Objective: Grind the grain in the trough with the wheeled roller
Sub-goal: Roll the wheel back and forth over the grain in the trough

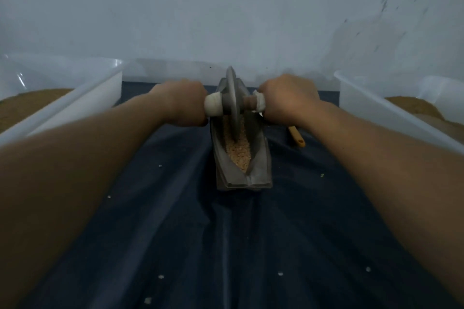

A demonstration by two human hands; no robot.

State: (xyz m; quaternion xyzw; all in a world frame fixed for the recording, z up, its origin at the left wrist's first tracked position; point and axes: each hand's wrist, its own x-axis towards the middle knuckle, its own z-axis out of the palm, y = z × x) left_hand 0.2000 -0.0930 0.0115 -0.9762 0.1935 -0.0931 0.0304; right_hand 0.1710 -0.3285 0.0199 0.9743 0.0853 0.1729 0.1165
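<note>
Surface: creased dark blue cloth [175, 221], flecked with stray pale kernels [160, 276]; scuffed pale grey wall [200, 7] behind; left translucent plastic tub [75, 98] and right translucent plastic tub [376, 108] flank it, each holding brown meal; yellow plastic handle [296, 137] beside the grey boat-shaped trough [261, 158], partly hidden by the right hand [288, 100]; trough central on the cloth, tan grain [238, 150] in its groove; grey disc-wheeled roller [232, 98] upright in the far half; left hand [183, 103] and right hand each curled round an axle end.

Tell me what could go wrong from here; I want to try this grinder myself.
1. The grain is piled toward the near tip of the trough; rolling the wheel back may push it onto the dark cloth, where stray grains lie.
2. The left hand and right hand grip the axle close to the trough rims; knuckles could scrape.
</note>
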